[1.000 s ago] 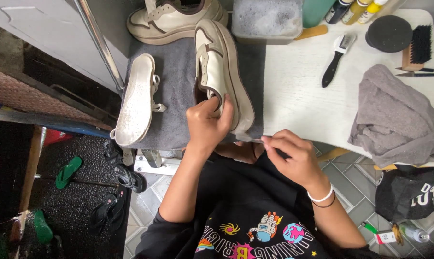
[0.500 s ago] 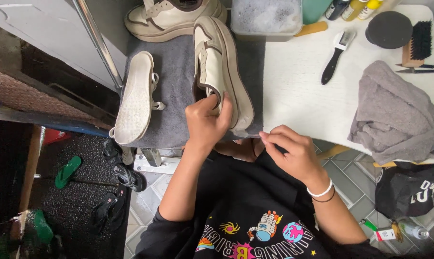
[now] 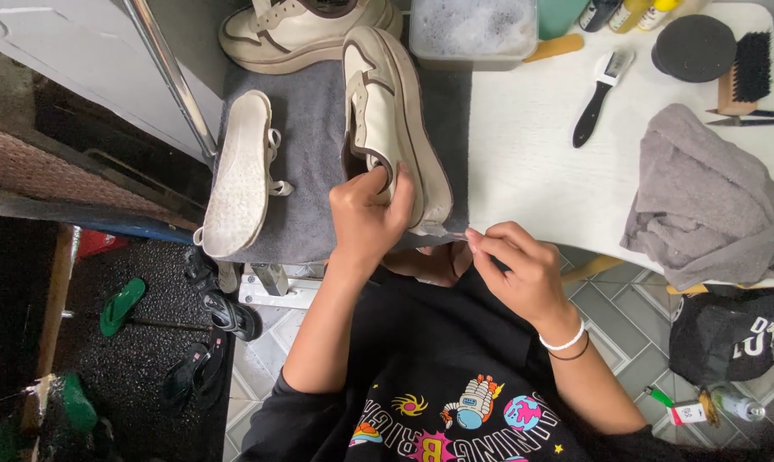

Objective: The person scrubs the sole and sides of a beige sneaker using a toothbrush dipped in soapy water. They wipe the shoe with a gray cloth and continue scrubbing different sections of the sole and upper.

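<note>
A cream sneaker (image 3: 395, 120) lies on its side on a grey mat (image 3: 310, 197). My left hand (image 3: 370, 214) grips the sneaker at its opening near the heel. My right hand (image 3: 511, 261) is just right of the heel at the table's front edge, its fingertips pinched on something thin, maybe a lace end; what it is I cannot tell. A second sneaker (image 3: 237, 175) lies sole up on the mat's left. A third sneaker (image 3: 301, 30) stands upright at the back.
On the white table (image 3: 532, 171) are a tub of soapy water (image 3: 472, 30), a black-handled brush (image 3: 601, 94), a round black tin (image 3: 693, 47), a wooden brush (image 3: 746, 73) and a grey cloth (image 3: 712, 201). Sandals (image 3: 224, 312) lie on the floor at left.
The view has shifted slightly. My right hand moved a little left toward the sneaker's heel; my left hand keeps its grip on the sneaker.
</note>
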